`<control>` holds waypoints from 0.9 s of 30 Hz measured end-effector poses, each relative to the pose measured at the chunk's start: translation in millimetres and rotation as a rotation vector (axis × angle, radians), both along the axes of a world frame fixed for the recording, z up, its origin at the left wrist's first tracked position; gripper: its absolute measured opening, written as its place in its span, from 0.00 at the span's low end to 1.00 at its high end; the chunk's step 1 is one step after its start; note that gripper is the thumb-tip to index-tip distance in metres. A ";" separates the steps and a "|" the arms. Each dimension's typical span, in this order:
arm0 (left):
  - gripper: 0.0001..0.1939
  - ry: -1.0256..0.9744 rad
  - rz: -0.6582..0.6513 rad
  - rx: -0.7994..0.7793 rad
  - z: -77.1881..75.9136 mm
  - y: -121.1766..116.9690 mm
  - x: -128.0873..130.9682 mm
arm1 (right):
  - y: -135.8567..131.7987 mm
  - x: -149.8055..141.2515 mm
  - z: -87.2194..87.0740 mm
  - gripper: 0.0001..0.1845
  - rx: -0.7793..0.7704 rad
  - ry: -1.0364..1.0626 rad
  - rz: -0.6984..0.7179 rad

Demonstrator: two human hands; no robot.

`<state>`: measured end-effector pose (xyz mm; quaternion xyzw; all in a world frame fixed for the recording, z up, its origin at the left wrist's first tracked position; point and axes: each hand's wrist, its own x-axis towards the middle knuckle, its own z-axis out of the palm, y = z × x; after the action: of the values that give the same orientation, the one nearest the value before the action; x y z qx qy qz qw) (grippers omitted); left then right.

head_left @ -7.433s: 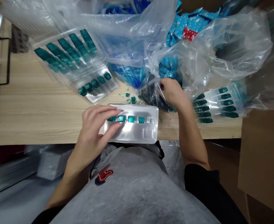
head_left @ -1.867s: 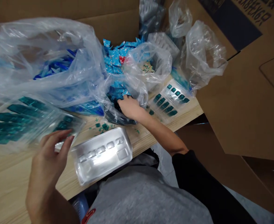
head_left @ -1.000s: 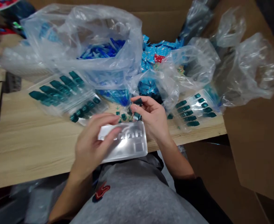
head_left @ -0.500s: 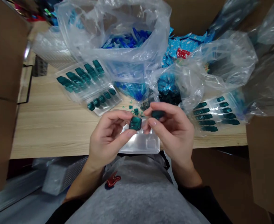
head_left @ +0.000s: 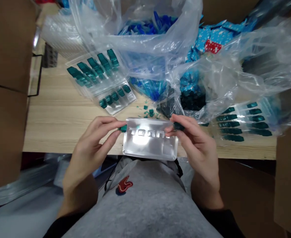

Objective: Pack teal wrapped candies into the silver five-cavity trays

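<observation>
My left hand (head_left: pixel 94 143) pinches a dark green press-on nail (head_left: pixel 123 128) between thumb and fingertips, at the left edge of a clear plastic tray (head_left: pixel 149 150). Another dark green nail (head_left: pixel 178 126) is gripped in the fingers of my right hand (head_left: pixel 196 142), by the tray's upper right corner. The tray lies at the table's front edge, with a row of small moulded slots across its middle. My right fingertips cover its right end. Green scraps (head_left: pixel 151 113) are scattered just behind the tray.
An opened tray of green nails (head_left: pixel 95 67) stands at the left, and another filled tray (head_left: pixel 241 122) lies at the right. Behind are a bag of blue pieces (head_left: pixel 147 26), a bag of dark pieces (head_left: pixel 192 99) and blue packets (head_left: pixel 219 34). Cardboard walls (head_left: pixel 5 99) flank the table.
My hands have moved apart, the left one to the tray's left edge with its nail and the right one slightly rightward. More of the tray shows now. The whole view has shifted.
</observation>
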<state>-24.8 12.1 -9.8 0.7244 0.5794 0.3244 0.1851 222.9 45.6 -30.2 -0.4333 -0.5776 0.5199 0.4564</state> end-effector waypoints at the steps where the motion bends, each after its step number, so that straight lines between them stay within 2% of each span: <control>1: 0.12 0.058 -0.016 -0.016 -1.9 -1.8 -4.6 | -0.6 1.6 -2.5 0.21 -0.014 0.028 0.006; 5: 0.13 0.121 -0.054 -0.043 -11.7 -3.7 -7.3 | -1.3 0.5 -8.2 0.20 -0.066 0.158 0.008; 11: 0.14 0.151 -0.177 -0.022 -20.9 3.2 -1.9 | -2.3 -6.8 -6.5 0.11 -0.161 0.202 -0.031; 14: 0.12 0.193 -0.218 -0.016 -24.9 6.9 -5.0 | -4.6 -12.8 -6.7 0.13 -0.211 0.226 0.003; 17: 0.10 0.173 -0.243 0.029 -24.6 8.7 -6.4 | -6.9 -21.3 -6.8 0.17 -0.269 0.354 0.089; 20: 0.09 0.068 -0.148 0.059 -19.5 6.3 0.4 | -8.8 -28.9 -4.0 0.17 -0.347 0.460 0.152; 22: 0.11 -0.071 -0.082 0.060 -15.7 3.1 9.9 | -10.4 -32.4 -1.5 0.16 -0.355 0.491 0.134; 24: 0.13 -0.211 -0.105 0.050 -13.3 0.5 21.2 | -12.5 -34.7 0.3 0.16 -0.317 0.496 0.086; 27: 0.15 -0.306 -0.186 0.046 -12.6 -0.8 35.6 | -16.1 -35.8 0.8 0.15 -0.222 0.427 0.009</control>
<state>10.8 11.3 -22.4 0.7211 0.4675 0.4255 0.2835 187.1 29.5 -29.4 -0.3585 -0.4093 0.6622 0.5153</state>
